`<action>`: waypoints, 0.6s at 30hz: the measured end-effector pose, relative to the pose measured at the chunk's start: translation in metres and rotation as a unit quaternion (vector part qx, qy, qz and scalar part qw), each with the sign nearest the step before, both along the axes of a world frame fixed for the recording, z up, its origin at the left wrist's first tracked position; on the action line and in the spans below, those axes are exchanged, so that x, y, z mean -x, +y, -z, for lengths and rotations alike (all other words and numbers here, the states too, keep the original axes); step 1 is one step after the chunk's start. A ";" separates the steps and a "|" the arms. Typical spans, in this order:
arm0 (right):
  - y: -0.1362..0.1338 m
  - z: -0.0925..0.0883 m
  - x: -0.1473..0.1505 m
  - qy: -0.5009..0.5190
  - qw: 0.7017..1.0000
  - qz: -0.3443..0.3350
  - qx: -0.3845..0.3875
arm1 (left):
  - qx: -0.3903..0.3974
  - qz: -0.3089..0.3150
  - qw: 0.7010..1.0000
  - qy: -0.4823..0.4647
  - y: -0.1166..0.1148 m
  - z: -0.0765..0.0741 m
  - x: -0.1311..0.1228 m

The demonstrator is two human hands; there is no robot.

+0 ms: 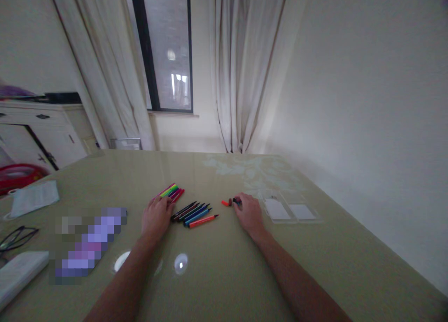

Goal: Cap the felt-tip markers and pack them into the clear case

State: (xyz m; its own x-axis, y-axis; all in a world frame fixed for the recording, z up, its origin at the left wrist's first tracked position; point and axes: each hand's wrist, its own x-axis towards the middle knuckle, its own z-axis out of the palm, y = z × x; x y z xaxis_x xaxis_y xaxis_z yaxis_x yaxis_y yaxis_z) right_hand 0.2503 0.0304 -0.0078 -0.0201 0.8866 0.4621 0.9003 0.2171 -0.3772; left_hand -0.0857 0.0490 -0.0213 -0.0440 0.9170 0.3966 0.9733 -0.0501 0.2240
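My left hand point(157, 215) rests on the table with its fingers closed over the near ends of a bunch of coloured felt-tip pens point(172, 190), in pink, yellow, green, purple and red. Beside its thumb lies a slanted row of uncapped felt-tip pens point(194, 211), black, brown and blue, their dark tips pointing away to the right. An orange-red felt-tip pen point(203, 221) is nearest to me in that row. To the right, my right hand point(249, 212) pinches a small dark pen cap point(237, 200). An orange-red cap point(224, 203) and a brown cap point(230, 202) lie by its fingertips.
Two clear card-like holders with white inserts point(278, 209) lie right of my right hand. On the left are a pixelated purple item point(94, 245), a white box point(21, 275), a black cable point(19, 238) and a pale face mask point(35, 198). A wall borders the table's right side.
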 end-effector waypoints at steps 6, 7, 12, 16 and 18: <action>-0.009 -0.008 0.010 0.127 0.989 -0.059 -0.049 | -0.056 0.077 0.993 -0.068 -0.008 -0.015 -0.024; -0.013 -0.009 0.014 0.171 0.980 -0.087 -0.050 | -0.068 0.122 0.986 -0.093 -0.013 -0.018 -0.033; -0.030 -0.013 0.038 0.357 0.912 -0.202 0.021 | -0.064 0.286 0.948 -0.120 -0.040 -0.026 -0.076; -0.038 -0.014 0.046 0.379 0.900 -0.213 0.031 | -0.079 0.316 0.941 -0.097 -0.053 -0.029 -0.086; -0.041 -0.014 0.048 0.366 0.905 -0.216 0.027 | -0.065 0.334 0.937 -0.079 -0.057 -0.030 -0.088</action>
State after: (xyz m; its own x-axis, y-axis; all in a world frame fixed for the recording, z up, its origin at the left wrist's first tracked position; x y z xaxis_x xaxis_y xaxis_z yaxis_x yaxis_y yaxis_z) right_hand 0.2019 -0.0108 0.0063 -0.0761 0.8908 0.4481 0.2404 0.4525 -0.8588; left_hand 0.0023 -0.0080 0.0084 0.4553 0.7047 0.5442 0.6700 -0.6737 0.3118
